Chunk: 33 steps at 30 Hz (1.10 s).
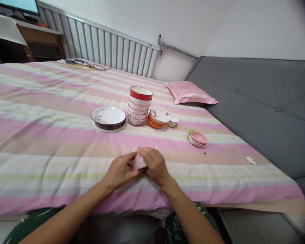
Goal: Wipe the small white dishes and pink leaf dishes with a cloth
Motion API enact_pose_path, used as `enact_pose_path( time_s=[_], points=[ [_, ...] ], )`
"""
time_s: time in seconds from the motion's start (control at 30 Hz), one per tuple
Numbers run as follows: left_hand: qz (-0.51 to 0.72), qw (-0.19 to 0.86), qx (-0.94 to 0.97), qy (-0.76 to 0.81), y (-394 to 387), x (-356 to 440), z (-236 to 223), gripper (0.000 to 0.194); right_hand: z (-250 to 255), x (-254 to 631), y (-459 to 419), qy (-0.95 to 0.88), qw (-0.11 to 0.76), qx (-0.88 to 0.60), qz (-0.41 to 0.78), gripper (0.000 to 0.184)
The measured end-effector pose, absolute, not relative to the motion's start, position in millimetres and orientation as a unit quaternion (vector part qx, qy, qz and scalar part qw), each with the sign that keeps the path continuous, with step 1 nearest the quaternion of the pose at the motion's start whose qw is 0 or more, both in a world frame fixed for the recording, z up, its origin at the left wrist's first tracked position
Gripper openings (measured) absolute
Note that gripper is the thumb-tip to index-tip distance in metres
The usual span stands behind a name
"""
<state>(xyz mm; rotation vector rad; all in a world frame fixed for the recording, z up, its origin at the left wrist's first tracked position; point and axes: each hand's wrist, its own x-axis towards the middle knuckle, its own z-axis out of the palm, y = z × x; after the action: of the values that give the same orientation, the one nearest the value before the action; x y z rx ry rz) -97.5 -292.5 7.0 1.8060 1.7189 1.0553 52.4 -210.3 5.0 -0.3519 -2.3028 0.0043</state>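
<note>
Close to the bed's front edge, my left hand [122, 170] and my right hand [154, 164] meet around a crumpled pale pink and white piece [138, 162] that looks like cloth or tissue. The left thumb and fingers pinch it from the left. My right hand's fingers curl over its top and right side, so part of it is hidden. Whether anything lies inside the folds I cannot tell. Beyond the hands stand a stack of plates [109, 116], a tall stack of red-rimmed bowls [139, 107] and orange bowls with a flowered dish on top [159, 117].
To the right are small white dishes [173, 121], a stack of pink dishes [197, 138] and a white scrap [250, 160]. A pink pillow [190, 92] rests by the grey headboard [256, 101]. Cables [83, 64] lie at the far left on the striped bedspread [53, 142].
</note>
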Motion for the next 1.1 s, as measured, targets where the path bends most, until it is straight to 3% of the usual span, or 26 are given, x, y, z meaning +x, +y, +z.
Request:
enact_pose_path(
  time_s=[0.57, 1.1],
  points=[
    [0.38, 0.219, 0.642, 0.629, -291, -98, 3, 0.055, 2, 54, -200, -0.889, 0.403, -0.218, -0.011, 0.021],
    [0.368, 0.227, 0.648, 0.627, -293, -100, 5, 0.043, 0, 50, -215, -0.903, 0.399, -0.155, -0.025, 0.026]
  ],
)
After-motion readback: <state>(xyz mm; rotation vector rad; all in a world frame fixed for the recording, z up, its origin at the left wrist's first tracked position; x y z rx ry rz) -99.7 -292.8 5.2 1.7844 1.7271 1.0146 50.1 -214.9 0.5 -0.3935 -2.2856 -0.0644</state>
